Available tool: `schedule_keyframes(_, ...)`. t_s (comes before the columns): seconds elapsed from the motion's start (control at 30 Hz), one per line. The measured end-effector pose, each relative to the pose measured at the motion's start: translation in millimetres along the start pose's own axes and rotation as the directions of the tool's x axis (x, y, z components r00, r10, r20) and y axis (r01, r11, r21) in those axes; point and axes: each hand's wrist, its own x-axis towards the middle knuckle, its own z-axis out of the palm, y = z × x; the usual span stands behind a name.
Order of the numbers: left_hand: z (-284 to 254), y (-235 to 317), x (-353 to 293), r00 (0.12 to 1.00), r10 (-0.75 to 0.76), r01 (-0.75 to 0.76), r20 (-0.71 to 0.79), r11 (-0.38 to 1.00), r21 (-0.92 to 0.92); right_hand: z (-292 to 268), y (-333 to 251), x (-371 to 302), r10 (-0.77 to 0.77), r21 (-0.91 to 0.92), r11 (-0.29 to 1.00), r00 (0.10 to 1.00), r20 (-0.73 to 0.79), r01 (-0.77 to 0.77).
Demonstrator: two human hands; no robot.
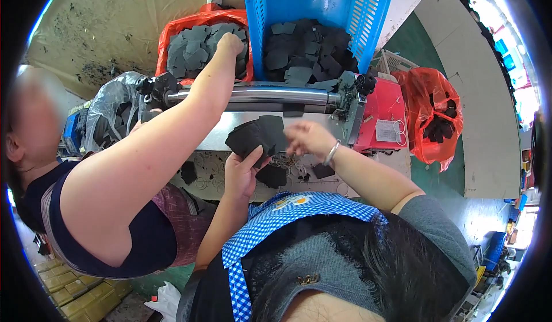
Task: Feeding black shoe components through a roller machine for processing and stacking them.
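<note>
My left hand (240,172) is closed around a fanned stack of thin black pieces (246,138), its thumb pressed on top. Just right of the stack, my right hand (310,139) hovers with loosely bent fingers, slightly apart and a little blurred; nothing shows in them. Close beside its fingertips, another flat dark piece (272,131) borders the stack. Ahead is a machine with a shiny metal roller (259,96). A single black piece (293,110) lies at the roller's front side, above my right hand.
A co-worker's arm (190,100) crosses from the left to a red bag (164,51) of dark grey pieces. Behind the roller stands a blue crate (368,28) heaped with black pieces. Another red bag (422,83) sits right of the machine's red housing (382,112).
</note>
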Motion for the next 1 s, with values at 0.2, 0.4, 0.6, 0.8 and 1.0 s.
schedule_keyframes(0.2, -4.2, 0.7, -0.6, 0.993, -0.058, 0.062, 0.103, 0.998, -0.031, -22.5, 6.6, 15.4, 0.174, 0.308, 0.943, 0.975, -0.137, -0.125)
schedule_keyframes(0.4, 4.2, 0.2, -6.4, 0.961, -0.193, 0.212, 0.197, 0.974, -0.080, 6.1, 0.0, -6.7, 0.017, 0.107, 0.994, 0.990, 0.139, -0.032)
schedule_keyframes(0.6, 2.3, 3.8, -7.2, 0.950, -0.211, 0.232, 0.229, 0.970, -0.070, 5.1, 4.1, -5.5, 0.088, 0.071, 0.993, 0.996, 0.030, -0.090)
schedule_keyframes(0.8, -2.6, 1.9, -1.5, 0.987, -0.106, 0.118, 0.124, 0.989, -0.091, -22.0, 8.8, 8.0, 0.268, 0.178, 0.948, 0.963, -0.005, -0.263)
schedule_keyframes(1.0, -0.3, -2.1, 0.4, 0.996, -0.052, 0.054, 0.068, 0.998, -0.017, -1.8, -3.6, 4.0, 0.075, 0.231, 0.970, 0.997, 0.004, -0.074)
